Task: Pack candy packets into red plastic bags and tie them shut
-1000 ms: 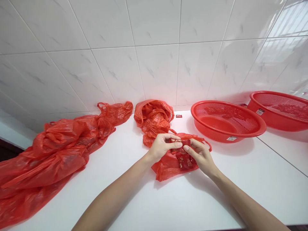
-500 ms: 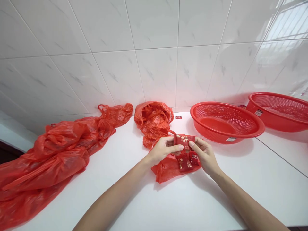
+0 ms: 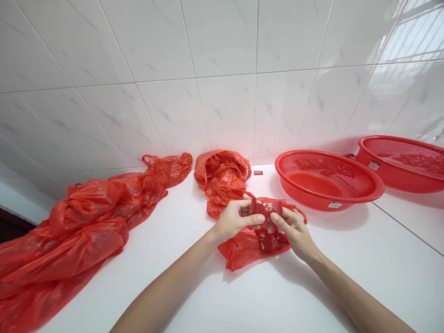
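Observation:
Both my hands hold one small red packet (image 3: 266, 208) with gold print, lifted just above the white counter (image 3: 215, 291). My left hand (image 3: 235, 219) pinches its left end between thumb and fingers. My right hand (image 3: 293, 228) pinches its right end. Directly below them lies a flattened red plastic bag (image 3: 243, 247) with a few more small red packets (image 3: 268, 241) on it.
A crumpled red bag (image 3: 222, 178) sits behind, against the tiled wall. A long heap of red bags (image 3: 76, 226) fills the left. Two red mesh baskets (image 3: 328, 178) (image 3: 404, 162) stand at the right. One stray red packet (image 3: 258, 173) lies near the wall.
The packet came up from the bag on the counter into both hands and now faces me, held a little higher and stretched between the fingertips.

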{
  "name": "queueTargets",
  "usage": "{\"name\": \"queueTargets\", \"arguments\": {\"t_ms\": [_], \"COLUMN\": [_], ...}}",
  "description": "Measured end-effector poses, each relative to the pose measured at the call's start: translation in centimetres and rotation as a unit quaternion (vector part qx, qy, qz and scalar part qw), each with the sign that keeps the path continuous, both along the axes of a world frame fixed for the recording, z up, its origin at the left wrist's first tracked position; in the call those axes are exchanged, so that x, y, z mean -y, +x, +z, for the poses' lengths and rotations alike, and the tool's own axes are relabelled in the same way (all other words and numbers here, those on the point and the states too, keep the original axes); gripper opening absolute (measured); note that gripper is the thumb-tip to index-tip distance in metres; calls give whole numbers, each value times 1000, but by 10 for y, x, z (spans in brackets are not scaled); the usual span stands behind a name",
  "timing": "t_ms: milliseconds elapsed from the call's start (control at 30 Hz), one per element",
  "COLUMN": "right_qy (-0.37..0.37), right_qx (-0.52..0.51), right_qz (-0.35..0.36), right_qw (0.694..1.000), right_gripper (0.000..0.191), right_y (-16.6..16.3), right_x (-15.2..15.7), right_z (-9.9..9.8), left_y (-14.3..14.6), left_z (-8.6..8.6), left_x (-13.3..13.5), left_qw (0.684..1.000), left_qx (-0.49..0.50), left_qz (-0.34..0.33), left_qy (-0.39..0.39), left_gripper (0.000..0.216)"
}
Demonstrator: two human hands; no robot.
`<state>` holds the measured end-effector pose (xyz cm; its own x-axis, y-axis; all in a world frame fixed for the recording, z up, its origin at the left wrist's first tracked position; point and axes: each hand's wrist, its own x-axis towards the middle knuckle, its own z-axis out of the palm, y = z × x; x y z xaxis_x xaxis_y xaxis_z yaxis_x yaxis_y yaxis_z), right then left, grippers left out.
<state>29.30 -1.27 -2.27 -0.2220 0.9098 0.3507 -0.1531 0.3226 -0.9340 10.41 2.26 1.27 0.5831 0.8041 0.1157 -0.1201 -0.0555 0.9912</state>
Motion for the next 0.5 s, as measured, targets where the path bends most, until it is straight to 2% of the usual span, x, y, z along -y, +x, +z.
{"name": "queueTargets", "arguments": {"t_ms": [300,500], "right_qy": [-7,-19], "right_qx": [-2,-4], "right_qz": [-13,-16], "right_qw": [1000,1000], "right_gripper": [29,29], "right_y": [1,1], "right_x": [1,1], "right_z": [0,-2], "left_y": [-1,-1], "left_z": [2,0], "left_x": [2,0], "left_qw": [1000,1000], "left_qx": [-15,-11], "left_qz": [-12,9], "left_qy": [-4,-25], "left_gripper": [32,47]}}
